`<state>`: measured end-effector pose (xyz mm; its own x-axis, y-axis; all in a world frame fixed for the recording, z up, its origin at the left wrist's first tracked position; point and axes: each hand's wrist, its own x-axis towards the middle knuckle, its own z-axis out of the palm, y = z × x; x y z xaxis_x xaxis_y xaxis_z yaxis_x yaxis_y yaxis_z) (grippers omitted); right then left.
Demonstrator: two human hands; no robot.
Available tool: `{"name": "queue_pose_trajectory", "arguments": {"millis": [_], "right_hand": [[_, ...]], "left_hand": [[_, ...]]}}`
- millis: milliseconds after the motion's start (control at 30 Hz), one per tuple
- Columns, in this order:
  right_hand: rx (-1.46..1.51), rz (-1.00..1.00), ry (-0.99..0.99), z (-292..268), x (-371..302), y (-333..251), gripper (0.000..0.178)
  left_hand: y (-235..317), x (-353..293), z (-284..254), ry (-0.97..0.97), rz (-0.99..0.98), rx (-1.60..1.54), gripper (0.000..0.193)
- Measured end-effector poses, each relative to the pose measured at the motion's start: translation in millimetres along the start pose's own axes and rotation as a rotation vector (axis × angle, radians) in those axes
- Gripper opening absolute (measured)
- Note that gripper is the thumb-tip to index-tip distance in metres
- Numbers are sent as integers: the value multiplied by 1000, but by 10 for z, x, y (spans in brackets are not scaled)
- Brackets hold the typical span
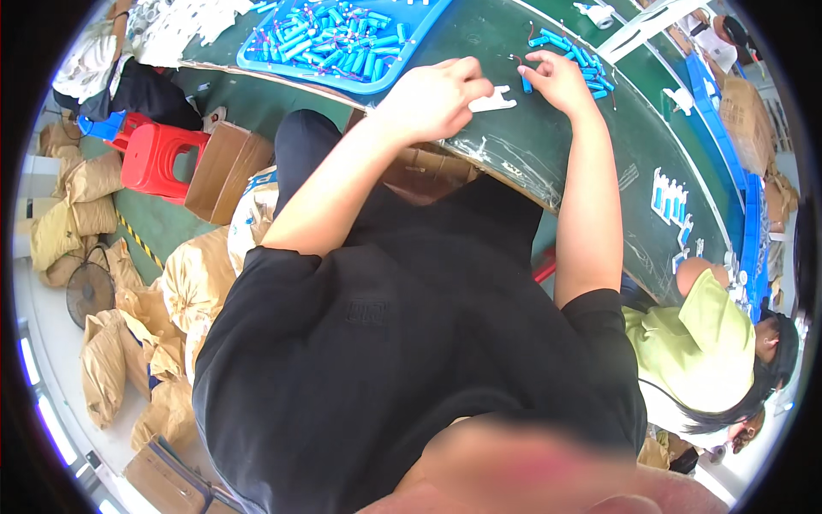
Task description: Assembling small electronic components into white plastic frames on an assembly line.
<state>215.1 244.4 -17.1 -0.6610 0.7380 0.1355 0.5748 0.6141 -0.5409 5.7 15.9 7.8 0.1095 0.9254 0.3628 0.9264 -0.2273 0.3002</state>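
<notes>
My left hand (438, 98) is closed, its fingers curled over one end of a white plastic part (495, 101) with a notched end, just above the green worktable (505, 146). To its right, my right hand (558, 81) pinches a small blue cylindrical battery (527, 84) with a thin wire at its top. The battery and the white part are a short gap apart. Beyond my right hand lies a loose group of blue batteries (591, 73) with wires. A blue tray (396, 79) heaped with similar batteries stands beyond my left hand.
White parts with blue batteries fitted (670, 201) stand along the table on the right. A person in a light green shirt (693, 343) sits there. White plastic pieces (184, 30) are piled at the far left. A red stool (158, 158) and cardboard box (227, 171) stand on the floor.
</notes>
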Motion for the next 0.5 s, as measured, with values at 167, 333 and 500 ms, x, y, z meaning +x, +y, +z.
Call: {"name": "queue_pose_trajectory", "arguments": {"millis": [167,333,500], "right_hand": [[-7,-212,76,7,62,20,35],[90,-174,-111,-99,-81,-52,35],[-6,-142,-146,-76,-29,-61,36]], "left_hand": [[-336,-10,196,-24,325,-71,43],[-103,-66,181,-79,57,-66,35],[-157,16,225,-97,-27,-100,25]]}}
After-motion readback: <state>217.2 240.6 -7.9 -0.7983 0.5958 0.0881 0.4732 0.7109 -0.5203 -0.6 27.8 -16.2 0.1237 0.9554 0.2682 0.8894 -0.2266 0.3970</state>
